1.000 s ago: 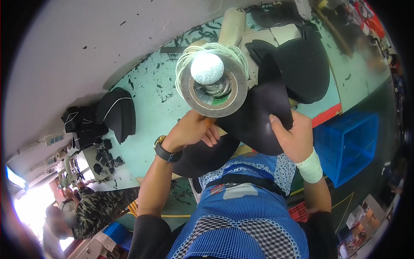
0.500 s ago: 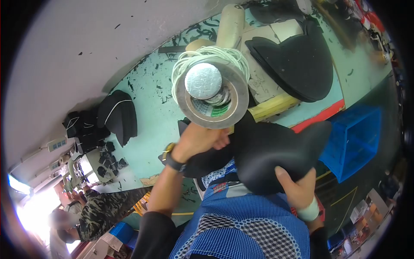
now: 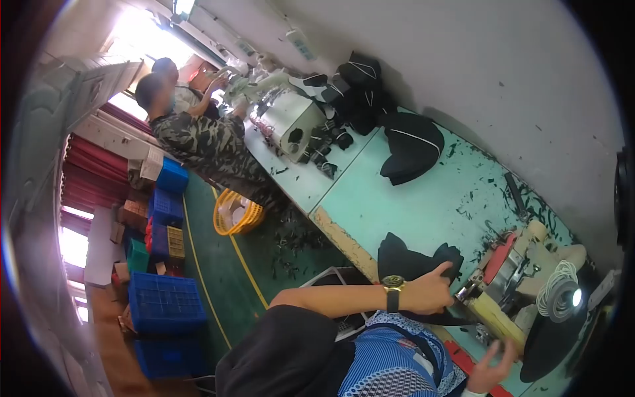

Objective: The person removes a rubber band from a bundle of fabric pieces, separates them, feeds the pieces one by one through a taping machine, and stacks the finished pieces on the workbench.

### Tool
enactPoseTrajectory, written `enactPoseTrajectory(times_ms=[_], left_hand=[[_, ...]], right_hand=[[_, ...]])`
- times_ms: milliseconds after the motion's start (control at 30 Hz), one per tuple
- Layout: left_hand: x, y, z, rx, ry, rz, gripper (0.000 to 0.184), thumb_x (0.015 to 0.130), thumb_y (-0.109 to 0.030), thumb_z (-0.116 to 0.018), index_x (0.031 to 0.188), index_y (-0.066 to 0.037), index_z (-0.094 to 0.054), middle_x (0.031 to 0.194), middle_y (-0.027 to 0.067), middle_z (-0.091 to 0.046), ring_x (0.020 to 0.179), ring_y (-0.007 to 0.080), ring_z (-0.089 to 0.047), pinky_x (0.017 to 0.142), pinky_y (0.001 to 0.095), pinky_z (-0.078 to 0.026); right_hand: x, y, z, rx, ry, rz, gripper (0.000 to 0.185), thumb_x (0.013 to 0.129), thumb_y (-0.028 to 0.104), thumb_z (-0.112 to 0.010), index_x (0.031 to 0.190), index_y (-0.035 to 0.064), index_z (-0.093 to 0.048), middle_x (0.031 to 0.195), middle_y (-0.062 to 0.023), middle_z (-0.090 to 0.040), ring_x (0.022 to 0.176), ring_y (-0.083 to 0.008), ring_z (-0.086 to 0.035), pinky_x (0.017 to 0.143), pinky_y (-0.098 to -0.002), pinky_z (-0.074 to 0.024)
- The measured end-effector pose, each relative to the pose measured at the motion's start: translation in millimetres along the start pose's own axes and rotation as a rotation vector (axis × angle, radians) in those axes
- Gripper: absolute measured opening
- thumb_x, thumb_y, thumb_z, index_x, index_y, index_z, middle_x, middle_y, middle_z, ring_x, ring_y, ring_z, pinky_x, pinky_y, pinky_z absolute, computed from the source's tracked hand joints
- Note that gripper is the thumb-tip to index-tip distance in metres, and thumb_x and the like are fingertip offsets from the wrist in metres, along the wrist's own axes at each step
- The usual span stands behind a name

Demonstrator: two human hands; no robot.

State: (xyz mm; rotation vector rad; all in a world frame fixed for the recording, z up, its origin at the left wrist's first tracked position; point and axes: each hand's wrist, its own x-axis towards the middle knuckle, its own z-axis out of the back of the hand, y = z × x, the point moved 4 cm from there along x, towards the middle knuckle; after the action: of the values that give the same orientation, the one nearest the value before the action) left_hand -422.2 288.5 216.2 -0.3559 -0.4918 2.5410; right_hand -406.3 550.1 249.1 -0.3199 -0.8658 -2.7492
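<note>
My left hand (image 3: pixel 426 293), wearing a gold watch above a dark band, is at the table's near edge. Its thumb lies over notched black, soft-looking pieces (image 3: pixel 411 257), and the hand appears closed on one; the other fingertips are partly hidden. My right hand (image 3: pixel 495 367) is lower right, fingers apart and slightly blurred, with nothing visible in it. It is beside the yellow front part (image 3: pixel 496 319) of a bench machine (image 3: pixel 506 268). More black pieces (image 3: pixel 555 341) lie to that machine's right, partly behind the machine's lamp and cord.
A tied black stack (image 3: pixel 413 145) and smaller black bundles (image 3: pixel 362 99) lie on the green table (image 3: pixel 370 205). Black scraps are scattered about. A yellow basket (image 3: pixel 238 213) and blue crates (image 3: pixel 165 301) stand on the floor. Two people work at the far end.
The view has swung left and turned, bringing the table's far end into sight. My right hand has let go of the large black piece. My left hand is now over the notched black pieces.
</note>
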Motion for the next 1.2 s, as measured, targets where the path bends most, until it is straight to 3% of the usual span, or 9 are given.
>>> enactPoseTrajectory(times_ms=[33, 67, 133, 233, 367, 567, 800, 1100, 1200], left_hand=[[-3, -4, 10, -0.189, 0.030, -0.050, 0.023, 0.074, -0.030, -0.072, 0.084, -0.010, -0.069, 0.075, 0.0114, -0.065, 0.087, 0.0277, -0.062, 0.097, 0.0527, -0.033], [-7, -7, 20, -0.376, 0.064, -0.099, 0.020, 0.076, -0.026, -0.070, 0.082, -0.007, -0.068, 0.072, 0.0115, -0.065, 0.082, 0.0279, -0.062, 0.095, 0.0505, -0.036], [-7, -14, 32, -0.555, 0.095, -0.135, 0.017, 0.079, -0.022, -0.068, 0.080, -0.005, -0.067, 0.069, 0.0117, -0.065, 0.076, 0.0281, -0.063, 0.093, 0.0484, -0.040], [5, -18, 38, -0.884, 0.103, -0.062, 0.017, 0.079, -0.019, -0.064, 0.082, -0.002, -0.067, 0.075, 0.0169, -0.066, 0.077, 0.0333, -0.064, 0.073, 0.0451, -0.046], [18, -31, 40, -0.790, 0.069, -0.163, 0.017, 0.083, -0.017, -0.062, 0.084, 0.000, -0.066, 0.073, 0.0177, -0.064, 0.070, 0.0365, -0.061, 0.062, 0.0418, -0.046], [30, -34, 33, -0.826, 0.104, -0.115, 0.019, 0.082, -0.020, -0.063, 0.082, -0.002, -0.068, 0.073, 0.0197, -0.064, 0.072, 0.0379, -0.062, 0.065, 0.0444, -0.047], [33, -30, 44, -0.724, 0.111, -0.103, 0.020, 0.083, -0.021, -0.062, 0.083, -0.002, -0.068, 0.072, 0.0201, -0.064, 0.072, 0.0392, -0.062, 0.065, 0.0454, -0.047], [33, -27, 42, -0.700, 0.109, -0.095, 0.019, 0.084, -0.021, -0.061, 0.085, -0.003, -0.066, 0.073, 0.0197, -0.063, 0.073, 0.0389, -0.062, 0.065, 0.0456, -0.047], [32, -25, 40, -0.700, 0.117, -0.136, 0.018, 0.086, -0.021, -0.060, 0.086, -0.003, -0.065, 0.076, 0.0188, -0.063, 0.072, 0.0385, -0.061, 0.064, 0.0450, -0.047]], right_hand=[[-4, 14, -9, 0.198, 0.081, -0.107, 0.035, 0.087, 0.023, -0.068, 0.112, -0.0013, -0.066, 0.102, -0.0165, -0.069, 0.091, -0.0181, -0.064, 0.082, -0.0296, -0.0498], [-10, 19, -12, 0.190, 0.076, -0.108, 0.035, 0.087, 0.023, -0.068, 0.112, -0.0013, -0.066, 0.102, -0.0165, -0.069, 0.091, -0.0181, -0.064, 0.082, -0.0296, -0.0498], [-24, 18, -30, 0.395, 0.315, -0.403, 0.033, 0.091, 0.023, -0.064, 0.110, -0.0042, -0.066, 0.098, -0.0192, -0.068, 0.085, -0.0209, -0.063, 0.079, -0.0325, -0.0493], [-19, 38, -18, 0.584, 0.266, -0.439, 0.034, 0.093, 0.023, -0.062, 0.111, -0.0056, -0.064, 0.098, -0.0207, -0.068, 0.082, -0.0242, -0.062, 0.077, -0.0351, -0.0487], [-13, 38, -1, 0.556, 0.200, -0.554, 0.036, 0.095, 0.025, -0.060, 0.111, -0.0072, -0.063, 0.096, -0.0223, -0.068, 0.080, -0.0282, -0.062, 0.075, -0.0372, -0.0480], [-12, 39, 12, 0.457, 0.172, -0.632, 0.037, 0.095, 0.027, -0.061, 0.104, -0.0088, -0.064, 0.093, -0.0233, -0.068, 0.079, -0.0301, -0.062, 0.075, -0.0373, -0.0478], [-9, 35, 9, 0.403, 0.246, -0.572, 0.034, 0.094, 0.026, -0.062, 0.096, -0.0078, -0.065, 0.085, -0.0230, -0.067, 0.073, -0.0312, -0.060, 0.068, -0.0400, -0.0455], [-22, 16, -3, 0.465, 0.241, -0.544, 0.029, 0.094, 0.025, -0.062, 0.101, -0.0029, -0.065, 0.085, -0.0225, -0.066, 0.068, -0.0302, -0.056, 0.066, -0.0404, -0.0449], [-48, -26, -23, 0.598, 0.367, -0.663, 0.021, 0.096, 0.013, -0.056, 0.106, -0.0047, -0.062, 0.098, -0.0130, -0.063, 0.091, -0.0189, -0.058, 0.081, -0.0332, -0.0482]])
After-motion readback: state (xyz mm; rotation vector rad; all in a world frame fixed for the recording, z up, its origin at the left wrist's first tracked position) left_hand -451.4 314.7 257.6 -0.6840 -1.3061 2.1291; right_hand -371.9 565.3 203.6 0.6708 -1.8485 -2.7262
